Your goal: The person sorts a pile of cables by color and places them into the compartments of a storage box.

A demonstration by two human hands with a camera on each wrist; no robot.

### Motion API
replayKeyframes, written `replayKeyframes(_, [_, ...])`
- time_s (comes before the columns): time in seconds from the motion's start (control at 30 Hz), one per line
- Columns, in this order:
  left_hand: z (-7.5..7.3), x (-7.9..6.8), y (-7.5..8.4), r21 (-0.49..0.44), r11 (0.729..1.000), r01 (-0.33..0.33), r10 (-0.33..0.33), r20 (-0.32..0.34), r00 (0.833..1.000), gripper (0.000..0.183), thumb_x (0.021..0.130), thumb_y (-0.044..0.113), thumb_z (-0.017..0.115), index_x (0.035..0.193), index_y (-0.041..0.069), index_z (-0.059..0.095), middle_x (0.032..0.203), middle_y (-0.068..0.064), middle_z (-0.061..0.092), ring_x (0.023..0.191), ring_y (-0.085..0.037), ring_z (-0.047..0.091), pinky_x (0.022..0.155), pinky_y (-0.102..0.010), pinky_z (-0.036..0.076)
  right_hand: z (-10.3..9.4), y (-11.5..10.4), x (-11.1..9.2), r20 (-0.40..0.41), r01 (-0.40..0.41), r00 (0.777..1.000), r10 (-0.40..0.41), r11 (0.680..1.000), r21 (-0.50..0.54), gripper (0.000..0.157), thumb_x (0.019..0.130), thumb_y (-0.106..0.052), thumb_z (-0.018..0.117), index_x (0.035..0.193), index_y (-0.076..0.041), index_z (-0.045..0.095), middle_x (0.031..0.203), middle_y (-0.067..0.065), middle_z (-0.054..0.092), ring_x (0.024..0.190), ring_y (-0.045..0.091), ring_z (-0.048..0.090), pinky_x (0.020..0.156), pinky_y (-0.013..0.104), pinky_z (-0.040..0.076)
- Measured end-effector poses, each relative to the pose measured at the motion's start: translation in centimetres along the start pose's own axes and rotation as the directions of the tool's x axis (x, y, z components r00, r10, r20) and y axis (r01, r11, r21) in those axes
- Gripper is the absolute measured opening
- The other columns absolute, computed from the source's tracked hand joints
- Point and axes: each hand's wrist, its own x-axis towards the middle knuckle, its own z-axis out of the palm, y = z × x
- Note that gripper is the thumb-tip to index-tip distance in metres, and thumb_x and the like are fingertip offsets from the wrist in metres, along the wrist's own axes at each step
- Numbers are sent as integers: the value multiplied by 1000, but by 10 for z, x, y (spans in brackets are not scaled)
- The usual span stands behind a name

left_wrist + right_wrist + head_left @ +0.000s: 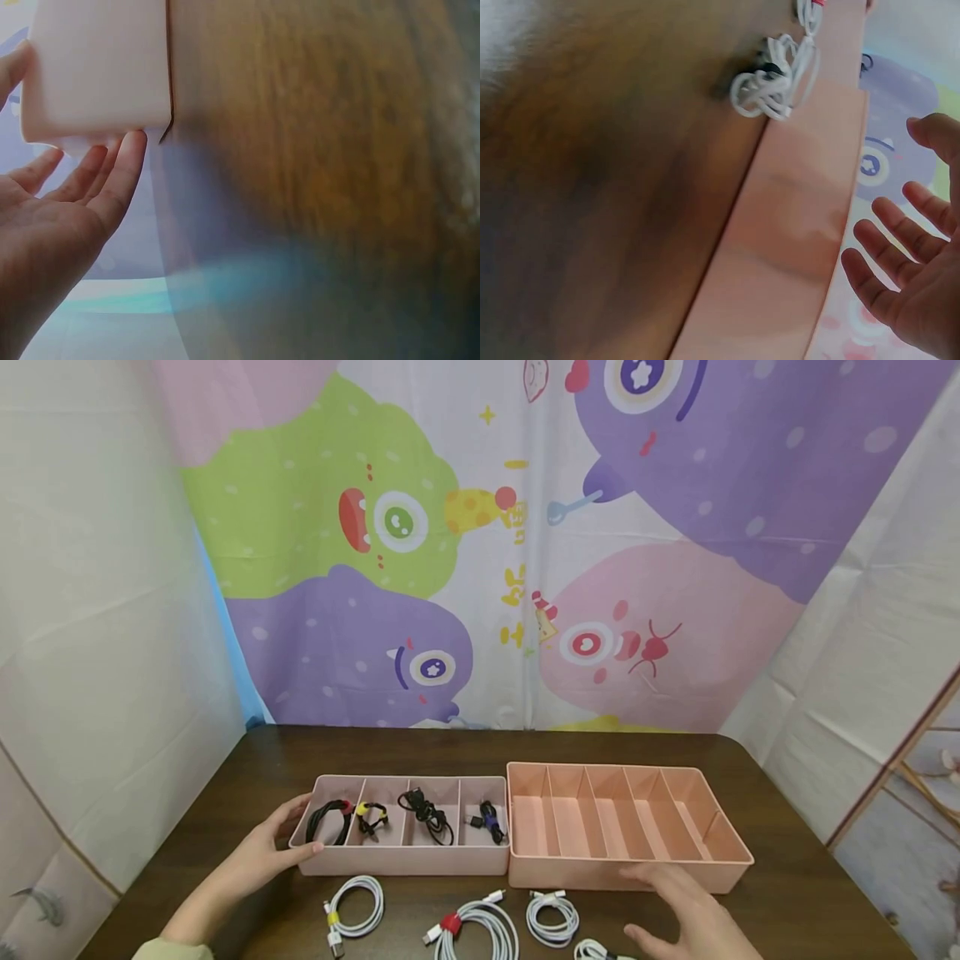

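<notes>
My left hand [258, 852] grips the left end of a mauve storage box [405, 862], thumb at its front and fingers at the end wall. In its compartments lie black coiled cables, among them one with a red tie [346, 807], a bundled cable [427, 812] and one with a purple tie [490, 817]. My right hand [686, 918] hovers before a peach divided box [570, 874], fingers spread and holding nothing. Nearest to it is a small white cable [591, 950], cut off by the head view's lower edge; the right wrist view shows its black tie [771, 71].
More white cables lie before the boxes: one with a yellow tie [333, 917], one with a red tie [451, 923], and a round coil [552, 937]. The boxes stand side by side on a dark wooden table [420, 747], with a cartoon curtain [480, 677] behind.
</notes>
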Motion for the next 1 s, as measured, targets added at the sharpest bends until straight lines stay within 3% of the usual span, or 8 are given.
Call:
replayKeyframes(0.13, [-1,0,0,-7,1000,13,-13,10,1000,77,85,28,70,144,2,28,138,-31,40,120,-49,45,85,-55,47,6,1,-5,80,-15,997,15,1000,1,60,61,-31,87,115,-26,61,109,-21,58,98,3,56,78,24,48])
replayKeyframes(0.3, [-1,0,0,-2,1000,26,-26,14,1000,78,85,29,70,144,3,28,139,-30,39,120,-49,45,85,-55,47,18,11,-11,47,126,991,-127,991,34,59,60,-33,87,112,-23,62,108,-18,59,96,4,56,80,17,42])
replayKeyframes(0.4, [-1,0,1,0,1000,30,-30,15,999,78,85,30,70,145,3,28,139,-30,39,121,-50,44,86,-56,46,23,15,-13,46,170,984,-172,985,41,57,60,-35,85,111,-23,62,107,-18,59,95,4,55,76,22,43])
replayKeyframes(0.47, [-1,0,1,7,1000,26,-26,17,1000,78,85,29,70,144,2,27,139,-31,38,121,-51,44,86,-57,46,24,17,-14,72,168,983,-170,985,37,55,62,-40,84,110,-25,62,106,-19,58,96,4,53,71,28,45])
replayKeyframes(0.67, [-1,2,1,34,999,22,-23,21,1000,79,85,31,69,144,1,27,138,-31,39,120,-50,45,86,-56,46,24,24,-18,163,146,974,-155,987,62,54,66,-60,76,108,-30,60,105,-20,56,97,2,51,69,30,43])
replayKeyframes(0.8, [-1,2,2,20,999,25,-26,27,999,79,84,28,70,144,1,26,138,-31,39,120,-50,45,87,-57,45,25,27,-20,229,133,962,-150,987,88,50,69,-58,74,108,-32,60,106,-21,55,97,0,49,69,30,42])
replayKeyframes(1.0, [-1,1,2,18,999,35,-36,40,999,79,85,28,69,144,0,26,139,-32,38,121,-50,44,88,-58,44,33,30,-19,298,196,928,-223,974,118,39,76,-54,70,105,-30,60,103,-19,56,94,2,49,64,26,38])
